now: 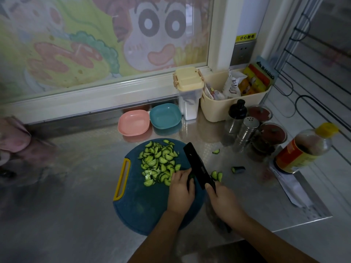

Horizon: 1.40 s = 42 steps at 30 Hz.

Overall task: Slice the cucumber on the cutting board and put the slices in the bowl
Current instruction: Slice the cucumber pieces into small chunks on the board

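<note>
Progress: the slicing looks nearly finished. A large heap of half-moon slices (159,164) lies on the upper half of the blue cutting board (140,209) at centre frame. Two more slices (217,175) stand just right of the blade at the board's right edge.

The left hand (180,190) has its fingers curled down onto a small dark cucumber stub (191,176), holding it against the blade. Little of the stub shows, so its remaining length cannot be judged. The right hand (222,202) is wrapped round the handle of the black knife (197,166), whose blade runs up and left across the board.

Outstanding: the whole transfer. The pink bowl (133,122) and the teal bowl (165,115), side by side above the board, hold no slices. Which one is meant cannot be told.

Strays: one small piece (216,151) and a dark end piece (237,169) lie off the board on the steel counter (76,186), to the right.

Writing: a yellow sticker (245,37) above the wall socket, upper right, reads 小心触电. The bottle (302,150) at right has an orange and yellow label, which is illegible. The print on the packets in the cream basket (228,109) is too small to read.
</note>
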{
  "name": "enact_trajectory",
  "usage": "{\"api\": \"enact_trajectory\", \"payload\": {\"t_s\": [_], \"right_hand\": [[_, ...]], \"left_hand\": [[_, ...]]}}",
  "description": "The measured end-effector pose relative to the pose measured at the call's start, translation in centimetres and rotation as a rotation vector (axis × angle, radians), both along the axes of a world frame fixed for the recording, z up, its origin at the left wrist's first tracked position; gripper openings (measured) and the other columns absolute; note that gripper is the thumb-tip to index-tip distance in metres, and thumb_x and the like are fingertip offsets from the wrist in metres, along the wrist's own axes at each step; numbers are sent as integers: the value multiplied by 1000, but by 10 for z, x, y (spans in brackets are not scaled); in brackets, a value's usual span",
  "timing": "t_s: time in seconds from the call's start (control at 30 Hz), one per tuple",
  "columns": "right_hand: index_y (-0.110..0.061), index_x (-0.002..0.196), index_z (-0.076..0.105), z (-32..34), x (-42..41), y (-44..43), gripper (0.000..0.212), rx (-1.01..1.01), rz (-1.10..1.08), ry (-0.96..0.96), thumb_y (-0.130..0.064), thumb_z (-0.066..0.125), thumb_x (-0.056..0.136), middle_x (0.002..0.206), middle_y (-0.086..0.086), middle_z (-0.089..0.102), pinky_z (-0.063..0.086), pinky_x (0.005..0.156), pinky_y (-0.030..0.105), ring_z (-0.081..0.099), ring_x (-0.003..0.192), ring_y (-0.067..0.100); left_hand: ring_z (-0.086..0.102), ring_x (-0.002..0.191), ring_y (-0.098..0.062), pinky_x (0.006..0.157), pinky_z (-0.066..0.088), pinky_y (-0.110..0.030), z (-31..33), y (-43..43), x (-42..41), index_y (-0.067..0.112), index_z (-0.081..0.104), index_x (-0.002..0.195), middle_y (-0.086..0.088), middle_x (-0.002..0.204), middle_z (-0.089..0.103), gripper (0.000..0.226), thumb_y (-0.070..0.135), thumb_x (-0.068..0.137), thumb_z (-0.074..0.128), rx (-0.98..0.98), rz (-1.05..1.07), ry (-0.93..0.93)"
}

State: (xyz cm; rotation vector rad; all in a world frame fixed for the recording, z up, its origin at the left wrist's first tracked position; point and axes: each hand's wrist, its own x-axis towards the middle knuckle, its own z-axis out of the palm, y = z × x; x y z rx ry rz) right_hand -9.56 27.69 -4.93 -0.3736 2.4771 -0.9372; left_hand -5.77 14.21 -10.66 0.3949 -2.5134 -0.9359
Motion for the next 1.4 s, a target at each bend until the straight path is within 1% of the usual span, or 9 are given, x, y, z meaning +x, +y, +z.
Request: {"api": "enact_trajectory", "payload": {"t_s": [0.4, 0.53, 0.63, 0.77, 0.97, 1.1, 1.27, 1.33, 1.4], "right_hand": [[-9, 88, 54, -1, 1, -4, 36, 21, -2, 0, -37, 35, 99, 79, 9, 64, 51, 69, 39, 62, 71, 22], [-11, 83, 51, -2, 2, -12, 32, 87, 40, 42, -32, 33, 101, 79, 9, 60, 39, 61, 29, 54, 68, 18], [-17, 74, 43, -8, 4, -18, 33, 155, 59, 94, -33, 31, 101, 68, -3, 46, 29, 56, 22, 42, 56, 7], [-18, 76, 40, -11, 6, -18, 30, 131, 27, 54, -32, 31, 101, 64, -8, 41, 31, 47, 20, 39, 54, 3], [-9, 96, 54, -5, 2, -13, 30, 48, 8, 56, -32, 34, 100, 73, -3, 52, 30, 48, 21, 52, 64, 12], [-19, 98, 49, 10, -11, 0, 23, 144, 115, 248, -40, 39, 97, 70, -7, 51, 35, 49, 19, 57, 65, 12], [-22, 110, 50, 35, -22, 3, 17, 356, 321, 441, -29, 47, 95, 98, 0, 60, 37, 57, 25, 59, 85, 18], [-19, 107, 55, 36, -24, -2, 18, 397, 378, 557, -17, 53, 90, 95, 3, 59, 35, 57, 28, 59, 83, 20], [-18, 88, 63, 36, -23, -4, 20, 434, 428, 651, -11, 71, 72, 78, 2, 59, 28, 49, 27, 58, 67, 18]], "left_hand": [[45, 93, -11, 88, 36, -18, -2, -1, 1, 2, 64, 115, -9, 94, 62, 39, 22, 89, 43, 11, 5, 6], [44, 91, -11, 86, 35, -17, -2, -1, 1, 0, 64, 113, -9, 91, 61, 38, 20, 88, 43, -8, -3, 10], [44, 90, -11, 85, 37, -18, -1, -1, 1, 0, 64, 114, -9, 90, 61, 38, 20, 89, 43, -35, -3, 12], [45, 92, -11, 83, 41, -22, -1, -2, 6, 3, 63, 116, -7, 93, 61, 38, 21, 89, 43, -41, -23, -14], [48, 97, -7, 84, 45, -28, 3, -3, 32, 12, 61, 121, -1, 102, 60, 39, 26, 87, 48, -17, -106, -51], [34, 123, -7, 106, 28, -18, 25, -13, 41, 18, 43, 139, 0, 132, 40, 54, 35, 89, 55, -56, -47, 16], [20, 138, -27, 115, 15, -40, 49, -17, 34, 24, 37, 143, -10, 147, 27, 60, 28, 87, 61, -297, -54, 28], [15, 141, -29, 115, 9, -45, 50, -16, 31, 28, 36, 143, -10, 150, 25, 64, 29, 86, 63, -373, -135, -14], [11, 141, -31, 113, 7, -49, 46, -15, 30, 29, 36, 143, -11, 151, 23, 67, 31, 83, 65, -445, -179, -81]]}}
